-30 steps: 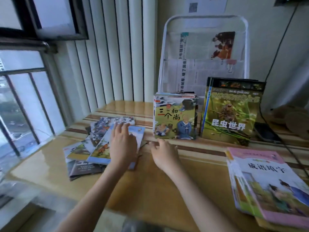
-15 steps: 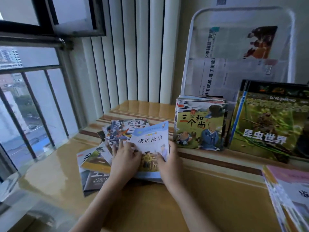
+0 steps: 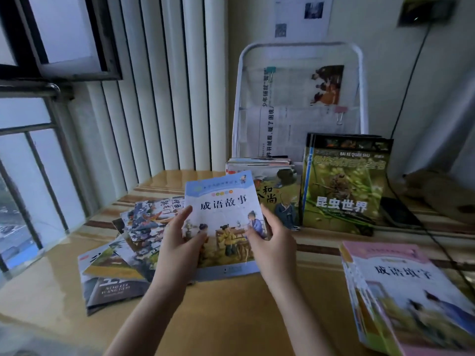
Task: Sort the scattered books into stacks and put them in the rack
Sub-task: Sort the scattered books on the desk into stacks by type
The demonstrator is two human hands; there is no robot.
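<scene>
Fingers [image 3: 189, 211] of both hands pinch a pale-blue picture book [image 3: 223, 222], cover up, tilted.

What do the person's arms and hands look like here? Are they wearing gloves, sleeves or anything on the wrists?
Both are bare. The left hand and the right hand have no gloves, and no rings show on the fingers in view. Both forearms are uncovered right down to the bottom edge of the picture, so no sleeve shows. No watch, bracelet or band shows on either wrist. The forearms are slim.
</scene>
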